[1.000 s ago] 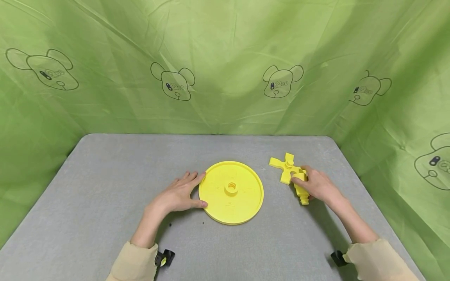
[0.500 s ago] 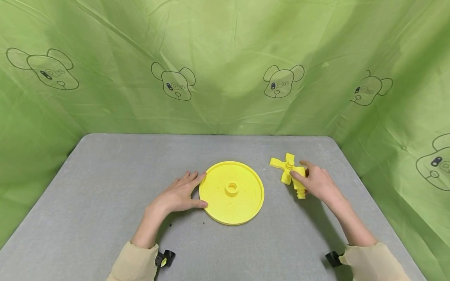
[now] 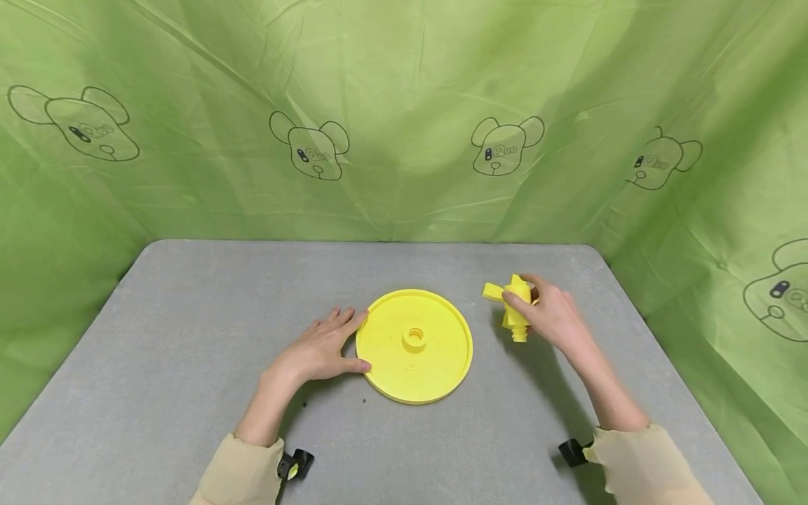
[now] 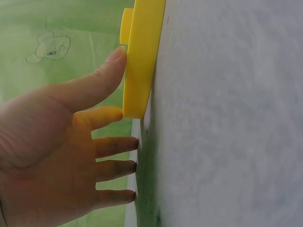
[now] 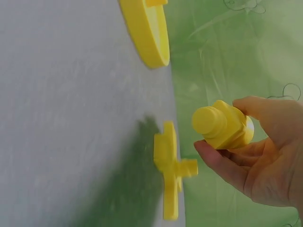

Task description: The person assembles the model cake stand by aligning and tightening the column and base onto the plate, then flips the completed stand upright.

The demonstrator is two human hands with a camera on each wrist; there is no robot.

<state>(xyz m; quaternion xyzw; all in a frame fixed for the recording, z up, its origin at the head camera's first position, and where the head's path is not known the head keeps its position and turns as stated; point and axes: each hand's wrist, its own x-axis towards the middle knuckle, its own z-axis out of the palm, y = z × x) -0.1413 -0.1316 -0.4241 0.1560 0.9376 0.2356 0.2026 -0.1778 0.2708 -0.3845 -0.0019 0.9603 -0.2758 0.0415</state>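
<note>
A round yellow disc with a raised rim and a threaded hole in its central boss lies flat on the table. My left hand touches its left rim with thumb and index finger; the fingers are spread and fairly straight. Between thumb and fingers, my right hand pinches a chunky yellow piece with a threaded stub at one end. It is held above the table, in front of a yellow cross-shaped base with an upright threaded peg, which the right wrist view shows whole.
The grey table extends around the parts, its far edge meeting a green curtain printed with bear heads. More curtain hangs at both sides. Two small dark specks lie near the left forearm.
My right hand has lifted the chunky piece and carried it left, so that it now overlaps the cross-shaped base in the head view. The left hand and disc have stayed put.
</note>
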